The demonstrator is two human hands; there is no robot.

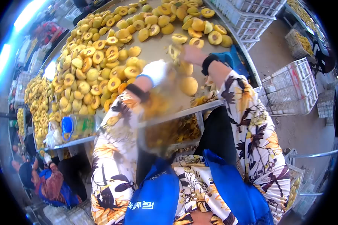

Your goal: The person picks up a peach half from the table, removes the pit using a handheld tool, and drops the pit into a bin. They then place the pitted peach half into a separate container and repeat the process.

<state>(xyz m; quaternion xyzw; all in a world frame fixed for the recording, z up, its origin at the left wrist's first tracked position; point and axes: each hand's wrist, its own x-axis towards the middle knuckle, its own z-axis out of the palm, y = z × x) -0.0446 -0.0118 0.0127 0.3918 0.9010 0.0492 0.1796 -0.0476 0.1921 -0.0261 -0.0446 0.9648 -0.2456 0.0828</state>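
My left hand point(155, 72), in a white glove with a blue cuff, is over the metal table point(159, 47), beside the pile of yellow peach halves point(97, 71). Its fingers are smeared by motion. My bare right hand point(193, 55), a black band at its wrist, reaches in from the right. A blurred peach half point(173, 51) is at its fingertips, closed on it. Just below the two hands sits a whole-looking yellow peach point(188, 86). Under the table's front edge, a bin with yellow-brown scraps point(187, 128) shows between my knees, partly blurred.
A blue thing point(226, 58) lies at the table's right edge. Stacked white crates point(247, 18) and another crate point(290, 88) stand to the right. On the left are a jug with a blue lid point(79, 126) and a seated person point(51, 183) working nearby.
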